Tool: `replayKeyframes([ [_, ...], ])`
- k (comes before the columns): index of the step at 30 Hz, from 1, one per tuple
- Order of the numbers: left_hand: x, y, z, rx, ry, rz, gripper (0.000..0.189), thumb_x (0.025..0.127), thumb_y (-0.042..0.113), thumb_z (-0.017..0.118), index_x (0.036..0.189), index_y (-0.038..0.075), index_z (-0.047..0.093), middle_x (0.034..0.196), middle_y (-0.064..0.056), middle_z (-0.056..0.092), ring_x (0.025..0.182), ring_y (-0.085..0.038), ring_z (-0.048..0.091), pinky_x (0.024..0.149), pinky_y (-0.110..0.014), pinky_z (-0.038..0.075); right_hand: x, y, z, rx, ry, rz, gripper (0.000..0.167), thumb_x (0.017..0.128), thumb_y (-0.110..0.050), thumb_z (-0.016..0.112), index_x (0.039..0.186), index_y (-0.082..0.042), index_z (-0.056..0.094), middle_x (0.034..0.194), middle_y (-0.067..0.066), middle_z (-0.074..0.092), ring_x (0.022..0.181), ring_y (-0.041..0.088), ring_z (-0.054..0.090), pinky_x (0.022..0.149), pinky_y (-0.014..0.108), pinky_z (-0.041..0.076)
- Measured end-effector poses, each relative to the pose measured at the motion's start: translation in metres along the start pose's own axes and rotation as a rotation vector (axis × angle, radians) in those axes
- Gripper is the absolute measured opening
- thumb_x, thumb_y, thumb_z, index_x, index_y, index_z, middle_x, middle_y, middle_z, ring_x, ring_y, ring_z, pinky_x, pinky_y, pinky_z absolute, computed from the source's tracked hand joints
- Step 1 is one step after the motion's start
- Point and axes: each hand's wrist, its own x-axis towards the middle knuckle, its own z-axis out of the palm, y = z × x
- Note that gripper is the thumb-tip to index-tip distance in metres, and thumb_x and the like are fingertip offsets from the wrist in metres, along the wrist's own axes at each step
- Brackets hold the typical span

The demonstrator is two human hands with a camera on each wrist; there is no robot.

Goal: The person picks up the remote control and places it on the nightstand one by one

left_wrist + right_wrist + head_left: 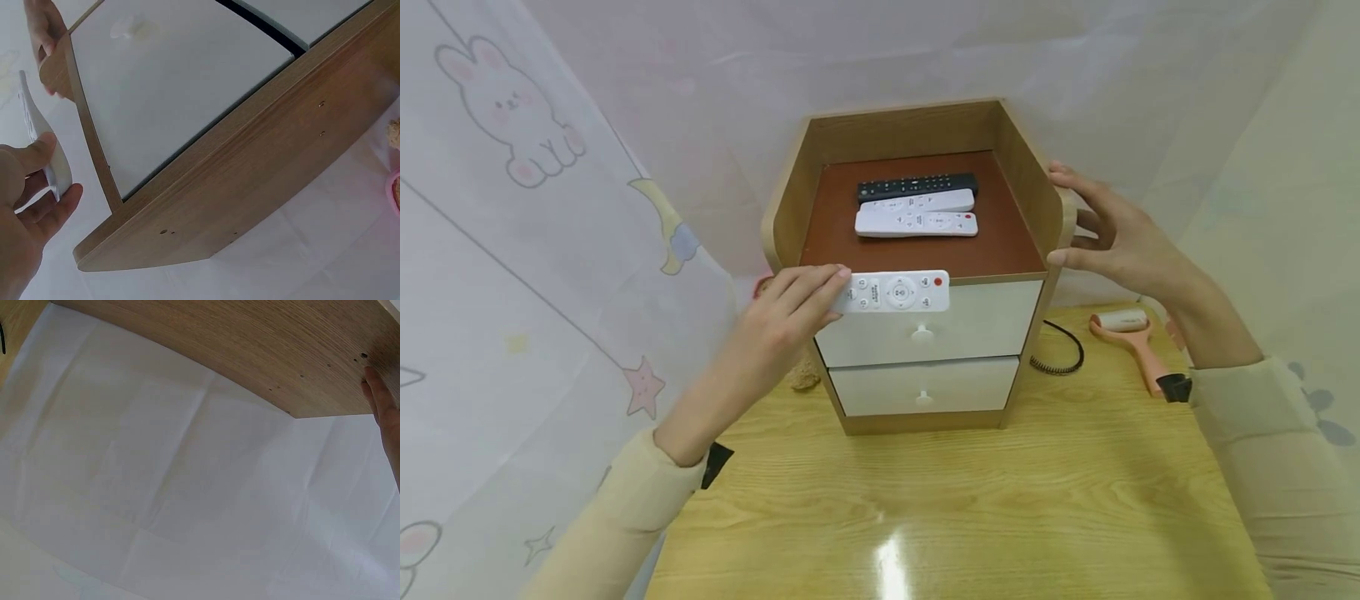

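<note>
In my left hand is a white remote control, pinched by one end between thumb and fingers. It is held level in front of the small cabinet's top edge, its red button at the far right end. On the cabinet's brown top shelf lie two white remotes, the nearer one overlapping the other, with a black remote behind them. My right hand rests against the cabinet's right side panel, fingers spread and loosely bent. The right wrist view shows its fingertips at the panel's outer face.
Two white drawers with knobs, the upper drawer and lower drawer, form the cabinet's front. On the wooden table, a pink-handled lint roller and a black coiled cord lie right of it. Curtains surround the table.
</note>
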Motion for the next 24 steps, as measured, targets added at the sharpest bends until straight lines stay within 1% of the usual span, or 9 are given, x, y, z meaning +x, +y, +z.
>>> replayKeyframes([
  [3, 0.009, -0.002, 0.004, -0.034, -0.024, -0.025, 0.046, 0.086, 0.0, 0.069, 0.13, -0.003, 0.057, 0.129, -0.015, 0.059, 0.114, -0.03, 0.054, 0.097, -0.037, 0.048, 0.0, -0.001, 0.0, -0.008, 0.005, 0.0, 0.087, 0.079, 0.021, 0.065, 0.152, -0.013, 0.03, 0.161, -0.001, 0.015, 0.129, 0.024, 0.042, 0.096, 0.016, 0.045],
  [6, 0.018, -0.006, 0.008, -0.066, -0.039, -0.044, 0.044, 0.086, 0.0, 0.07, 0.129, -0.003, 0.059, 0.129, -0.015, 0.06, 0.113, -0.029, 0.054, 0.095, -0.037, 0.049, 0.0, -0.001, 0.0, -0.006, 0.006, 0.003, 0.087, 0.079, 0.021, 0.065, 0.151, -0.013, 0.031, 0.161, -0.001, 0.015, 0.13, 0.024, 0.041, 0.096, 0.016, 0.045],
  [11, 0.031, -0.014, 0.014, -0.075, -0.071, -0.07, 0.042, 0.087, 0.001, 0.069, 0.127, -0.003, 0.06, 0.128, -0.014, 0.061, 0.112, -0.027, 0.055, 0.094, -0.035, 0.05, 0.0, -0.001, 0.0, -0.027, 0.003, 0.022, 0.088, 0.08, 0.019, 0.065, 0.152, -0.014, 0.03, 0.161, -0.003, 0.015, 0.135, 0.028, 0.036, 0.095, 0.015, 0.045],
  [15, 0.042, -0.022, 0.023, -0.073, -0.103, -0.087, 0.039, 0.088, 0.003, 0.069, 0.125, -0.003, 0.062, 0.125, -0.014, 0.063, 0.111, -0.027, 0.057, 0.094, -0.036, 0.05, 0.0, 0.0, 0.0, -0.018, 0.003, 0.022, 0.088, 0.079, 0.02, 0.066, 0.152, -0.014, 0.03, 0.161, -0.003, 0.015, 0.134, 0.029, 0.037, 0.095, 0.016, 0.045],
  [19, 0.049, -0.027, 0.03, -0.104, -0.116, -0.111, 0.036, 0.089, 0.005, 0.067, 0.124, -0.001, 0.063, 0.124, -0.012, 0.064, 0.111, -0.026, 0.056, 0.093, -0.036, 0.051, 0.0, 0.001, -0.001, -0.004, 0.0, 0.003, 0.087, 0.079, 0.021, 0.065, 0.152, -0.013, 0.03, 0.161, -0.001, 0.014, 0.133, 0.027, 0.039, 0.096, 0.016, 0.045],
  [24, 0.055, -0.028, 0.033, -0.123, -0.131, -0.129, 0.035, 0.09, 0.007, 0.067, 0.124, 0.001, 0.064, 0.125, -0.01, 0.064, 0.113, -0.024, 0.056, 0.093, -0.036, 0.051, 0.0, 0.0, -0.001, -0.003, 0.0, 0.005, 0.087, 0.079, 0.02, 0.065, 0.152, -0.012, 0.03, 0.161, -0.001, 0.015, 0.131, 0.027, 0.04, 0.096, 0.016, 0.045],
])
